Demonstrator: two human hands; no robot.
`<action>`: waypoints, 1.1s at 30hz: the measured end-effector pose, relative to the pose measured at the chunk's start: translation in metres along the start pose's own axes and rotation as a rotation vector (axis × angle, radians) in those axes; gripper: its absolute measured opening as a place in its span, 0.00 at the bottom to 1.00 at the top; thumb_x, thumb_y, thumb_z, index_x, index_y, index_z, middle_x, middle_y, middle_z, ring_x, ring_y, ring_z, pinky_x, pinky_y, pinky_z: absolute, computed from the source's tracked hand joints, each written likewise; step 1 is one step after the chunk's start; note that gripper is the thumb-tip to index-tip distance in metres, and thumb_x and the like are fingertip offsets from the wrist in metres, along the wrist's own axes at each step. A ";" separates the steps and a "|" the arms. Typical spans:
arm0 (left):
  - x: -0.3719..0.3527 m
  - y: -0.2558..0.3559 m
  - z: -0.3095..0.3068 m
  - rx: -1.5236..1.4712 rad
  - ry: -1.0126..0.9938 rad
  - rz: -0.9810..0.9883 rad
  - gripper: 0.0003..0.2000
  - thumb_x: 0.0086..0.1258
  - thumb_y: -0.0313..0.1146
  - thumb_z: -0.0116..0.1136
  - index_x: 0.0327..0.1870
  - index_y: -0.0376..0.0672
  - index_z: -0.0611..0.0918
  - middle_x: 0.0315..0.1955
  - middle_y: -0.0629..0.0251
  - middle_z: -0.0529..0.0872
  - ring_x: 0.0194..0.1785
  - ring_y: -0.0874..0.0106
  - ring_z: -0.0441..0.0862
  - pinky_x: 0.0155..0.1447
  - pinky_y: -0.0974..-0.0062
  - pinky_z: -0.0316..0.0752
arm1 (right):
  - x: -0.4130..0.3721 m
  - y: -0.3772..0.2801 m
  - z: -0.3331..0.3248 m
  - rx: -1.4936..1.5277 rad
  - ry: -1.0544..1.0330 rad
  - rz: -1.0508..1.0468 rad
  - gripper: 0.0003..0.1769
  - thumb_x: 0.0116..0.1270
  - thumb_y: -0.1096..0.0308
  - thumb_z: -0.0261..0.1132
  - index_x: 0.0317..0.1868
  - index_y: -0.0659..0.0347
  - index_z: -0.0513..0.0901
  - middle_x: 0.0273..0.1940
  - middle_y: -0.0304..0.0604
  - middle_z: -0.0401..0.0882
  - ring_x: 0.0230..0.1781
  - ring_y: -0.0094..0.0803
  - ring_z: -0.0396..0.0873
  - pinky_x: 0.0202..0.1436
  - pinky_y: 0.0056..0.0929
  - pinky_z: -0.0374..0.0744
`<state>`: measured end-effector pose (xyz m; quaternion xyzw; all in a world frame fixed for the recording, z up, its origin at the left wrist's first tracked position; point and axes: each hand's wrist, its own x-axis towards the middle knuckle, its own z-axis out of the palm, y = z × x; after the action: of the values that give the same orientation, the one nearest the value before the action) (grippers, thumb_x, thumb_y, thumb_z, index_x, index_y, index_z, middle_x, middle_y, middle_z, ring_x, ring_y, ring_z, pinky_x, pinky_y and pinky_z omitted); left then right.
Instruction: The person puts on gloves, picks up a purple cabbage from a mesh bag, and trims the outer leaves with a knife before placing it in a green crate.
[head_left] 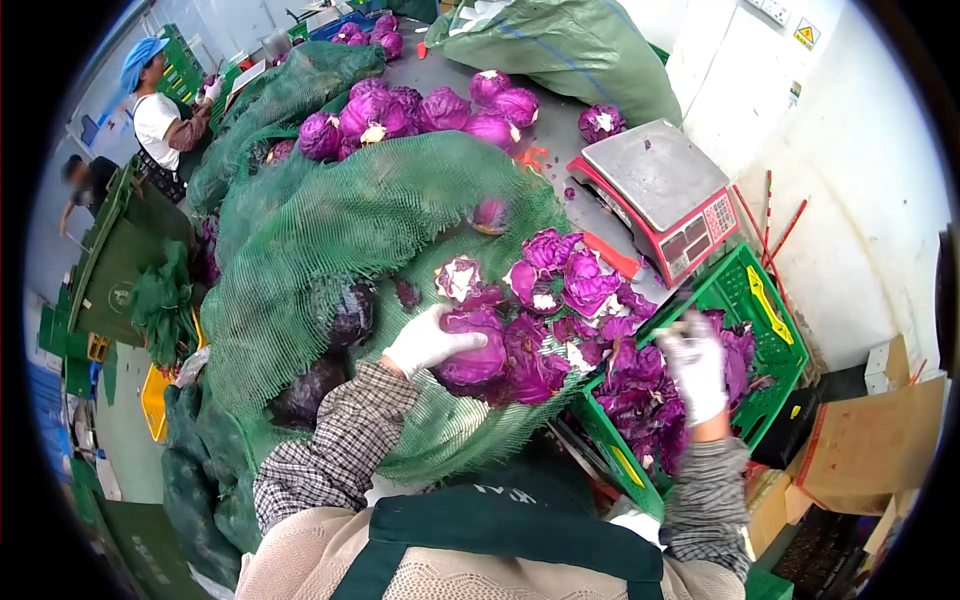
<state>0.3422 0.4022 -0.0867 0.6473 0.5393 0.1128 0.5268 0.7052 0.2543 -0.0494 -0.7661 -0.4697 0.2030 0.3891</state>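
Observation:
My left hand [432, 342], in a white glove, grips a red cabbage [472, 362] from its left side, thumb lying over the top. The cabbage rests on green mesh netting [440, 440]. My right hand [697, 368], also gloved, is above the green crate [768, 385]; motion blurs its fingers, so what they hold cannot be made out. Loose purple cabbage leaves [640, 400] fill much of the crate. Between the hands lie more torn leaves [535, 365] and a cut cabbage stump [458, 278].
A red scale [650, 165] stands at the table's right side, near an orange-handled tool [610, 256]. Trimmed cabbages [375, 112] are heaped behind a bulging mesh sack [340, 210]. Cardboard boxes [870, 450] sit at the right. A co-worker [160, 115] in a blue cap stands far left.

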 end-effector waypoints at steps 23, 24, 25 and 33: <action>0.018 0.010 -0.031 -0.343 -0.208 -0.128 0.36 0.58 0.45 0.70 0.62 0.31 0.70 0.54 0.54 0.79 0.56 0.66 0.78 0.62 0.69 0.72 | 0.034 -0.058 0.181 0.554 -0.813 0.266 0.08 0.62 0.71 0.65 0.40 0.64 0.80 0.28 0.36 0.80 0.13 0.17 0.69 0.14 0.15 0.68; 0.022 0.013 -0.031 -0.422 -0.207 -0.175 0.34 0.59 0.43 0.70 0.62 0.32 0.71 0.53 0.57 0.79 0.55 0.67 0.78 0.62 0.70 0.72 | 0.036 -0.057 0.177 0.586 -0.774 0.254 0.08 0.62 0.71 0.65 0.40 0.64 0.80 0.28 0.36 0.80 0.14 0.17 0.70 0.14 0.15 0.69; 0.023 0.018 -0.032 -0.350 -0.154 -0.224 0.33 0.60 0.45 0.68 0.62 0.32 0.72 0.54 0.56 0.80 0.55 0.67 0.79 0.61 0.70 0.73 | 0.035 -0.056 0.170 0.612 -0.714 0.201 0.08 0.64 0.70 0.64 0.41 0.65 0.80 0.30 0.38 0.81 0.16 0.17 0.72 0.15 0.14 0.70; 0.026 0.054 -0.036 -0.208 -0.275 -0.329 0.42 0.59 0.69 0.52 0.65 0.42 0.72 0.58 0.56 0.78 0.60 0.60 0.76 0.60 0.52 0.73 | -0.004 -0.062 0.140 0.664 -0.492 0.139 0.13 0.63 0.70 0.66 0.47 0.64 0.78 0.34 0.38 0.80 0.32 0.24 0.79 0.40 0.20 0.79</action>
<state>0.3580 0.4505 -0.0393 0.5023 0.5461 -0.0088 0.6704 0.5738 0.3229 -0.0871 -0.5576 -0.4047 0.5459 0.4766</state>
